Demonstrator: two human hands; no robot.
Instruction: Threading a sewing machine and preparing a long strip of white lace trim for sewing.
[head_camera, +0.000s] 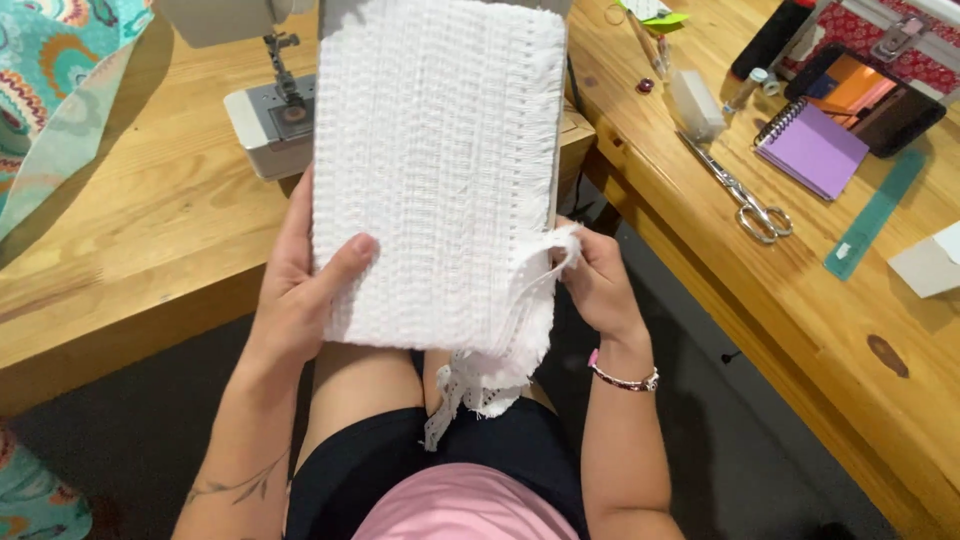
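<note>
A flat card wound thick with white lace trim is held upright over my lap. My left hand grips its lower left edge, thumb across the front. On the lower right edge my right hand pinches a loose strand of the same lace. The free end of the lace hangs down onto my thighs.
A white sewing machine stands on the wooden table behind the card. The right-hand table carries scissors, a purple spiral notebook, a teal ruler, a phone, thread spools. Patterned teal fabric lies at far left.
</note>
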